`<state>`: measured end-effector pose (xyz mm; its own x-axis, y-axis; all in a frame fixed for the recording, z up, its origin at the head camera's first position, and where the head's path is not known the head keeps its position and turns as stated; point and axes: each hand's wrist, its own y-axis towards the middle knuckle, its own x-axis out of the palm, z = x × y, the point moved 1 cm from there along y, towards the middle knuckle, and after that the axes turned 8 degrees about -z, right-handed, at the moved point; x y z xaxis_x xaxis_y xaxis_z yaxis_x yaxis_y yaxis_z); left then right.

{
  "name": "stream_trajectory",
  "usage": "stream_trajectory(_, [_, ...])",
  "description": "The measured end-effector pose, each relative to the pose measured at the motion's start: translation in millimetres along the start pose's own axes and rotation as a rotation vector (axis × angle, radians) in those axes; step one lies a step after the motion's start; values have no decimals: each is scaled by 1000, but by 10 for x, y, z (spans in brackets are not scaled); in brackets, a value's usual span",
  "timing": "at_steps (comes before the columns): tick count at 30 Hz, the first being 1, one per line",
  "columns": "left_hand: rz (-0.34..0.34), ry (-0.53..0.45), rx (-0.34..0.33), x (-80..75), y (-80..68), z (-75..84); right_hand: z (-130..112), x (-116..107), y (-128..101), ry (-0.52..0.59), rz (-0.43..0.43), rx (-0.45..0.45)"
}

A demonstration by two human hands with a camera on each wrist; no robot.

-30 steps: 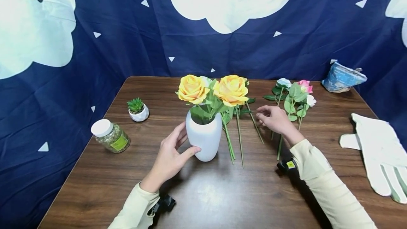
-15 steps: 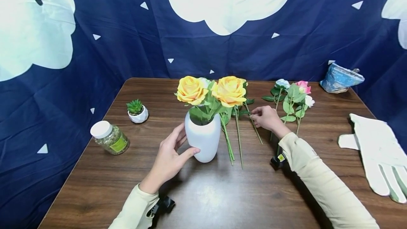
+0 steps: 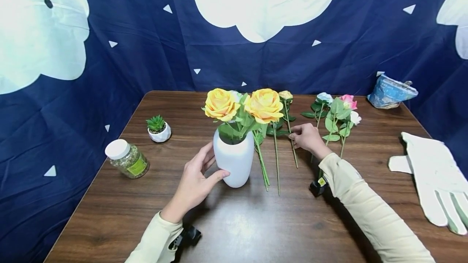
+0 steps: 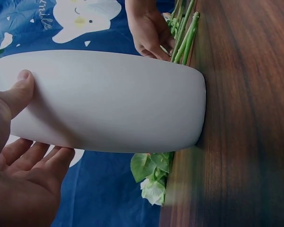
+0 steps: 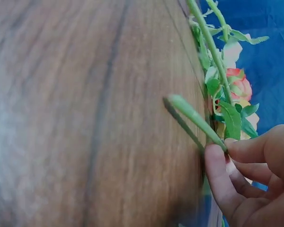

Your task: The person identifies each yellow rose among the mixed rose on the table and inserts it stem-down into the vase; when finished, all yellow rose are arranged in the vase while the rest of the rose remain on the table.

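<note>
One rose stem (image 3: pixel 291 141) now raised, newly pinched.

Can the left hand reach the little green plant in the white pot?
Probably yes: the left hand holds the white vase, and bare wooden table lies between it and the little potted plant.

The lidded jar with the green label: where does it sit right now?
In the head view the jar lies tilted on the table's left edge, in front of the small potted succulent and left of the left hand holding the white vase.
</note>
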<state>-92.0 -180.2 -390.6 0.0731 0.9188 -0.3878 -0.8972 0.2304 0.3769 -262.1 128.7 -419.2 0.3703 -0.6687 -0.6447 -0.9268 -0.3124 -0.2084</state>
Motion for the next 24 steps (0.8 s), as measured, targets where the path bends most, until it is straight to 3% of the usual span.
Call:
stream_trajectory(14, [-6,-34,20,-7,7,-33,13,-35,18,196,-52,83])
stream_trajectory(24, [-4,-35,23,-5,4,-35,42,-55,-21,332,-52,78])
